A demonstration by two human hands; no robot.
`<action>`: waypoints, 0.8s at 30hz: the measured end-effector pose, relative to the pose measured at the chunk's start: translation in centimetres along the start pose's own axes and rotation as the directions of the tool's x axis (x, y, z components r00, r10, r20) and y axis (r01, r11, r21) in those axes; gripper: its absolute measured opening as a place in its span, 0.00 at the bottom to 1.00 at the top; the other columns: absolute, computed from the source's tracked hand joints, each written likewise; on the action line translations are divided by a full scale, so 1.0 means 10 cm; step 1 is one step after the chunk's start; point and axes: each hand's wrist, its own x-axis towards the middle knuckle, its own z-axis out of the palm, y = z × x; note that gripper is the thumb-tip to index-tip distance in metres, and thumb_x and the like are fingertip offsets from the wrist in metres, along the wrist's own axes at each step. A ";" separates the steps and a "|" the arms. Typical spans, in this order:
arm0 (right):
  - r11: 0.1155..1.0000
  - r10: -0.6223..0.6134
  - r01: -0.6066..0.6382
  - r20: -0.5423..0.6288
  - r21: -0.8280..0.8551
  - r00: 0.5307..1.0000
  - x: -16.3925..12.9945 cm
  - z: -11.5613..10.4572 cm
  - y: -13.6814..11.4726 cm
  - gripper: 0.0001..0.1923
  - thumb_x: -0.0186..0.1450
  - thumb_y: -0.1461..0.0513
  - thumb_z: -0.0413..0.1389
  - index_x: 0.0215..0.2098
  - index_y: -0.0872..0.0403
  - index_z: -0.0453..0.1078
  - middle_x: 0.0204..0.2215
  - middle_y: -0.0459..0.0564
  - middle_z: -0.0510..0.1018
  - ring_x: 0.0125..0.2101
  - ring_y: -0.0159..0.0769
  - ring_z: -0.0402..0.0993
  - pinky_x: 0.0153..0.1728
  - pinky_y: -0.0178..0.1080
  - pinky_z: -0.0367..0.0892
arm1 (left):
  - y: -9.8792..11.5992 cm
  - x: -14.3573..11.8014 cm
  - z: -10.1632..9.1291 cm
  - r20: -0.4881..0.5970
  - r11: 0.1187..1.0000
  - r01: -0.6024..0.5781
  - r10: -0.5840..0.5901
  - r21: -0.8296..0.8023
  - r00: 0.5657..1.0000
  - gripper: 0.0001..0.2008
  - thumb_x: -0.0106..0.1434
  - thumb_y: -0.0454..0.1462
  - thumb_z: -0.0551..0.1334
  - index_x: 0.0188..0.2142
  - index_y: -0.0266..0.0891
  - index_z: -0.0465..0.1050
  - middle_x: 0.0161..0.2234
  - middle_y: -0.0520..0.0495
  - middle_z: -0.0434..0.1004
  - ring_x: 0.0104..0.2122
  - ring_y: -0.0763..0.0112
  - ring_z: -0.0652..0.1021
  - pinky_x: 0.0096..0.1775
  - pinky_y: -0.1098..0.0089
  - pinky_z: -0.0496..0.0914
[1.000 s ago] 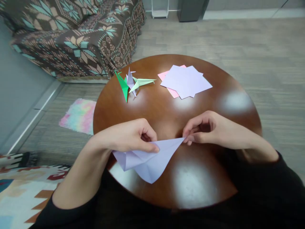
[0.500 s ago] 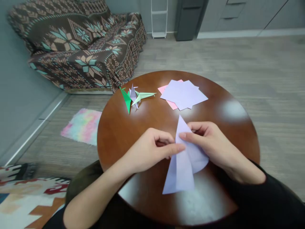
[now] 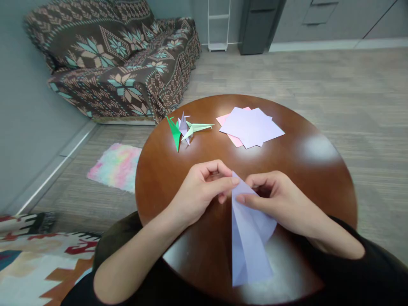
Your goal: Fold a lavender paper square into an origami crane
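Note:
A lilac sheet of origami paper (image 3: 250, 242), partly folded, is held between both hands above the near half of the table. My left hand (image 3: 207, 189) pinches it close to its pointed top, thumb in front and fingers behind. Lower down on the right side, my right hand (image 3: 274, 195) grips the same paper, its thumb pressed on the face. Below the hands the folded layers spread apart, with a loose flap curling out on the right. The fingertips behind the paper are hidden.
Folded paper cranes in green (image 3: 174, 134), purple (image 3: 183, 126) and pale green (image 3: 199, 127) stand at the table's far left. A stack of lilac and pink sheets (image 3: 251, 127) lies at the back of the round wooden table (image 3: 331, 187). Beyond is a covered sofa (image 3: 127, 76).
My left hand has slid up to the paper's tip. The paper has come lower and turned, so its left edge now hangs nearly straight down. The view has shifted slightly.

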 end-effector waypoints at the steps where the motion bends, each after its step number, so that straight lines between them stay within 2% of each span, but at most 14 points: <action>1: 1.000 -0.003 0.003 0.001 -0.006 1.000 0.00 0.00 0.00 0.12 0.61 0.56 0.66 0.26 0.57 0.74 0.22 0.44 0.71 0.24 0.29 0.63 0.25 0.33 0.58 | 0.00 0.00 0.01 -0.005 1.000 0.015 -0.016 -0.025 1.000 0.14 0.53 0.37 0.76 0.27 0.36 0.71 0.23 0.56 0.72 0.19 0.83 0.68 0.22 0.78 0.60; 9: 0.999 0.020 -0.022 0.047 0.046 0.999 0.00 0.00 0.02 0.13 0.61 0.57 0.66 0.27 0.57 0.71 0.23 0.42 0.70 0.24 0.28 0.63 0.25 0.32 0.58 | -0.01 0.01 0.04 -0.006 0.975 0.075 -0.078 -0.209 0.997 0.12 0.53 0.33 0.74 0.27 0.35 0.72 0.25 0.55 0.73 0.20 0.85 0.68 0.22 0.81 0.60; 12: 0.997 0.037 -0.040 0.057 0.062 0.998 -0.01 0.01 0.02 0.12 0.61 0.57 0.67 0.27 0.56 0.71 0.23 0.42 0.71 0.24 0.28 0.64 0.25 0.32 0.58 | -0.02 0.03 0.03 -0.015 0.971 0.075 -0.081 -0.226 0.997 0.12 0.54 0.32 0.74 0.25 0.35 0.71 0.22 0.55 0.71 0.20 0.85 0.67 0.22 0.82 0.59; 15: 0.999 0.038 -0.040 0.065 0.026 0.997 -0.01 0.02 0.01 0.13 0.61 0.57 0.66 0.26 0.56 0.70 0.22 0.42 0.69 0.23 0.28 0.62 0.24 0.32 0.57 | 0.00 0.05 0.00 -0.065 0.970 0.034 -0.051 -0.239 0.997 0.12 0.55 0.32 0.73 0.25 0.35 0.70 0.20 0.56 0.66 0.20 0.84 0.65 0.21 0.83 0.58; 17: 0.999 0.042 -0.044 0.070 0.023 0.997 -0.01 0.03 0.01 0.14 0.62 0.57 0.65 0.25 0.56 0.70 0.22 0.42 0.69 0.23 0.28 0.62 0.25 0.32 0.56 | 0.02 0.06 -0.03 -0.114 0.967 -0.019 -0.010 -0.254 0.993 0.11 0.55 0.32 0.72 0.26 0.36 0.70 0.21 0.56 0.67 0.21 0.84 0.66 0.21 0.83 0.59; 19: 0.998 0.043 -0.046 0.058 0.046 0.997 0.00 0.02 0.02 0.13 0.62 0.57 0.65 0.27 0.57 0.71 0.23 0.43 0.72 0.24 0.29 0.65 0.25 0.33 0.59 | 0.02 0.06 -0.04 -0.108 0.975 -0.023 -0.001 -0.223 0.994 0.10 0.57 0.35 0.72 0.28 0.36 0.71 0.23 0.55 0.69 0.22 0.82 0.67 0.21 0.83 0.60; 22: 0.999 0.025 -0.026 0.029 0.047 0.999 0.01 0.01 0.03 0.12 0.63 0.57 0.65 0.29 0.58 0.74 0.24 0.45 0.74 0.25 0.30 0.67 0.26 0.33 0.60 | 0.00 0.04 -0.03 -0.022 0.999 -0.003 0.002 -0.048 1.000 0.11 0.59 0.39 0.72 0.33 0.36 0.73 0.22 0.55 0.72 0.19 0.81 0.69 0.20 0.81 0.63; 24: 0.999 0.007 -0.008 0.022 0.036 1.000 0.01 0.00 0.05 0.11 0.63 0.58 0.65 0.29 0.58 0.76 0.24 0.44 0.74 0.24 0.29 0.66 0.25 0.32 0.59 | -0.02 0.03 -0.01 0.010 0.998 -0.016 0.015 0.058 1.000 0.12 0.58 0.39 0.73 0.31 0.36 0.72 0.20 0.56 0.72 0.17 0.81 0.69 0.20 0.80 0.64</action>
